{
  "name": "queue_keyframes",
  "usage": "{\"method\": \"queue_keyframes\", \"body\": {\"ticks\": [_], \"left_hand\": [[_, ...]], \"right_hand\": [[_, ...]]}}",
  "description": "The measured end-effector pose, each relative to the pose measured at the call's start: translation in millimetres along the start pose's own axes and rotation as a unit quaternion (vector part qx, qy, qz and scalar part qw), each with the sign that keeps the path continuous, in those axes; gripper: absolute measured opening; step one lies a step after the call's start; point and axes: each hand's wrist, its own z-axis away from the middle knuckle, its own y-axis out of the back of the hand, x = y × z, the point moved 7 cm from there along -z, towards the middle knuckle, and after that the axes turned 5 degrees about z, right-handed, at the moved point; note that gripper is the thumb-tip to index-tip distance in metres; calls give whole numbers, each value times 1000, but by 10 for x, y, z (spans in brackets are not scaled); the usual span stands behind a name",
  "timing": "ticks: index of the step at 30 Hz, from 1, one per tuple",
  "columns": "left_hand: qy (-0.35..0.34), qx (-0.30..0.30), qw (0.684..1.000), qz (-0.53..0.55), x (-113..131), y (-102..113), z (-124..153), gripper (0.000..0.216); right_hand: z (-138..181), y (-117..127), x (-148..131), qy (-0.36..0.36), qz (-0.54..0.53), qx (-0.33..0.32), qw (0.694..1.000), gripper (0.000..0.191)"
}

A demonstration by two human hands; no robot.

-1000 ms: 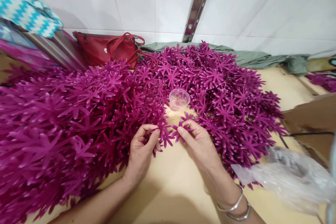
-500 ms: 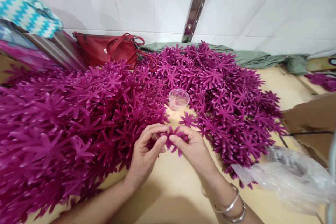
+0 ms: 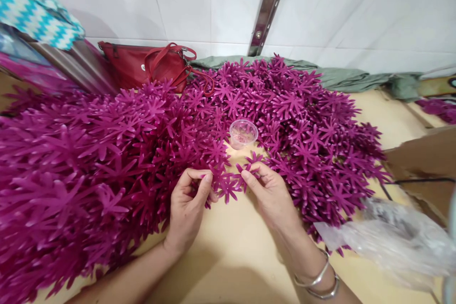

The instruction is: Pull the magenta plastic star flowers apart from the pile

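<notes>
My left hand [image 3: 190,206] is closed in a pinch, thumb against forefinger, with a bit of purple at the fingertips; what it holds is mostly hidden. My right hand [image 3: 274,194], two silver bangles on its wrist, pinches a purple artificial flower [image 3: 240,169] whose narrow petals stick out past thumb and forefinger. Between the hands another purple flower piece [image 3: 228,187] shows beside the left fingers; I cannot tell whether it touches them. Just beyond the hands stands a small clear plastic cup [image 3: 243,135] with reddish bits inside.
Deep heaps of purple flower pieces [image 3: 117,161] cover the left and the right back [image 3: 306,137] of the pale tabletop [image 3: 235,251]. A red handbag [image 3: 131,64] lies by the tiled wall. At right are a clear plastic bag [image 3: 388,240] and torn cardboard [image 3: 423,161].
My hands, which were together at one purple flower, have moved apart. The left has shifted left, the right slightly right, and a flower piece now shows between them.
</notes>
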Motion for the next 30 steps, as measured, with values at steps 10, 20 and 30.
{"method": "queue_keyframes", "body": {"ticks": [10, 20, 30], "left_hand": [[-65, -3, 997, -44, 90, -49, 11, 21], [-75, -126, 982, -115, 102, -188, 79, 13], [-84, -24, 996, -22, 173, -78, 55, 12]], "right_hand": [[8, -3, -136, 28, 46, 25, 998, 32], [89, -217, -197, 7, 21, -58, 998, 35], [-13, -17, -55, -6, -65, 12, 998, 29]]}}
